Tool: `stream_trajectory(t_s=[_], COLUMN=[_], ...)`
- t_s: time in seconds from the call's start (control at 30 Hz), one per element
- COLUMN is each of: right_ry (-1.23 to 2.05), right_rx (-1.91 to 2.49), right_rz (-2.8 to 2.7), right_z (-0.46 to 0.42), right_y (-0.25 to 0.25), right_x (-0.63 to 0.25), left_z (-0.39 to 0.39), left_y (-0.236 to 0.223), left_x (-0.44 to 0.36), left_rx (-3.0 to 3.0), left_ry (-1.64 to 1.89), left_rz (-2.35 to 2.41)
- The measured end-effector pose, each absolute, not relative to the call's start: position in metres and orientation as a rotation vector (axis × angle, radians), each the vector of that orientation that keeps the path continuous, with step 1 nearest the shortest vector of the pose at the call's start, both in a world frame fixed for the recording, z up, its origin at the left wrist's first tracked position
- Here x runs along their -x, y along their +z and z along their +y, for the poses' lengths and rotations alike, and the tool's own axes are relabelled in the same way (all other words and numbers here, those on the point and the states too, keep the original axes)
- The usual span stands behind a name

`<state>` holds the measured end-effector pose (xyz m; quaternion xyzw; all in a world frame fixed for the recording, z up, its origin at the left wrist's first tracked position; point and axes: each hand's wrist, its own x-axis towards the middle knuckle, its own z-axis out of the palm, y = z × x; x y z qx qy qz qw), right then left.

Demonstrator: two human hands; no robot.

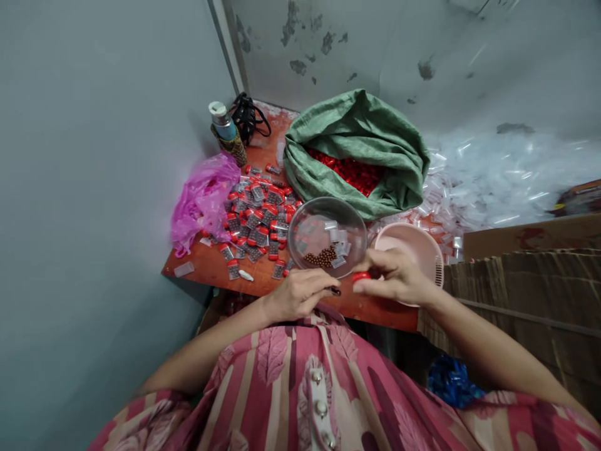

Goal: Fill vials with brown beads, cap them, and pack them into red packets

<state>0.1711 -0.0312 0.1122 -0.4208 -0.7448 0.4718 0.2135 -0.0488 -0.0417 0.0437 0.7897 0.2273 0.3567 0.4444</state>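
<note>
My left hand is closed in a pinch near the table's front edge, with a small dark item at its fingertips. My right hand is closed on a small red cap, close to the left hand's fingertips. Just beyond both hands sits a clear bowl holding small brown beads and a few clear pieces. A pink bowl stands behind my right hand.
A pile of small red-capped vials covers the orange table at left, beside a pink plastic bag. A green sack holds red caps. Clear tubes heap at right. Cardboard stands at right. A bottle stands in the corner.
</note>
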Motion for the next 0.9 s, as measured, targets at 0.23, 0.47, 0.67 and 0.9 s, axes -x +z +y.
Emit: stream_trajectory(t_s=[0.23, 0.47, 0.67, 0.9], right_ry=[1.381, 1.274, 1.049, 0.844], right_rx=[1.567, 1.873, 1.991, 1.85], right_rz=[-1.698, -2.095, -2.571, -2.944], right_z=[-0.007, 0.005, 0.016, 0.011], right_y=[0.054, -0.061, -0.116, -0.137], right_x=[-0.204, -0.19, -0.158, -0.149], left_z=[-0.018, -0.005, -0.013, -0.026], left_y=[0.012, -0.018, -0.034, -0.045], left_x=[0.048, 0.054, 0.058, 0.061], left_rx=[-1.164, -0.854, -0.927, -0.931], left_ry=[0.967, 1.034, 1.021, 1.009], left_rz=[0.909, 0.897, 0.937, 1.065])
